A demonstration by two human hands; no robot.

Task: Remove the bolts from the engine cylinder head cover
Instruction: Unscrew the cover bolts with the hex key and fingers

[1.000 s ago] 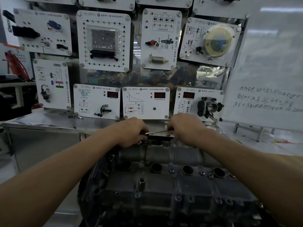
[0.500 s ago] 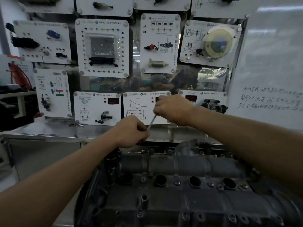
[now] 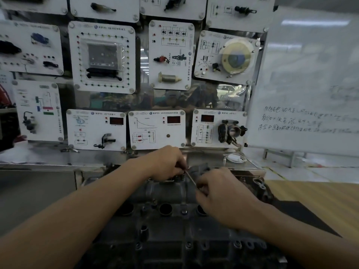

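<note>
swings wrench [image 3: 190, 178] down from its raised angle, grips handle in right hand [image 3: 223, 193], pinches head with left hand [image 3: 167, 164], likely loosening a hidden bolt.

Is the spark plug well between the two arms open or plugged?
Open: the well in the cylinder head cover shows a dark, hollow bore with nothing sticking out.

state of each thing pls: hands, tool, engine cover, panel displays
left hand, holds the wrench's far end at the cover
right hand, grips the wrench handle
wrench, slanted, held by both hands
cylinder head cover, on the engine, plug holes open
panel displays, unlit
</note>
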